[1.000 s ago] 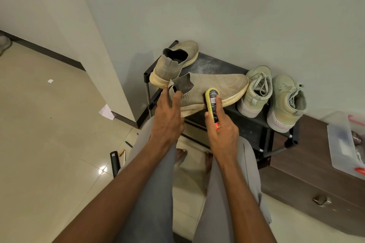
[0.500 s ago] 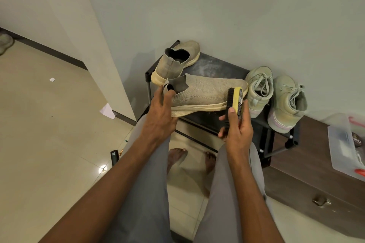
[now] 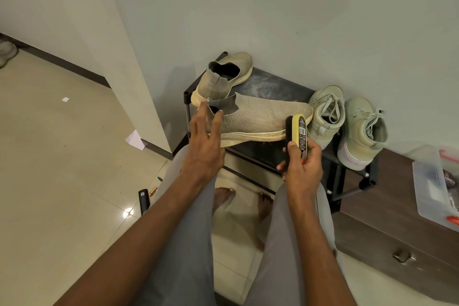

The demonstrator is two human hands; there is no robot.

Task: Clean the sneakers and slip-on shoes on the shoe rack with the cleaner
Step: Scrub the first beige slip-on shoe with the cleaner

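Note:
A beige knit slip-on shoe lies sideways along the front of the black shoe rack, toe pointing right. My left hand has straight, spread fingers touching its heel collar. My right hand grips a yellow-backed shoe brush with black bristles, held upright by the shoe's toe and sole. The second slip-on stands behind at the rack's left. Two pale green lace-up sneakers stand at the rack's right end.
A dark wooden cabinet stands right of the rack, with a clear plastic box on top. On the tiled floor at my left lie a black tube, a pen and paper scraps. My bare feet rest under the rack's front.
My right hand carried the brush from the shoe's middle to its toe and turned it on edge. My left hand loosened from gripping the heel to straight fingers touching it.

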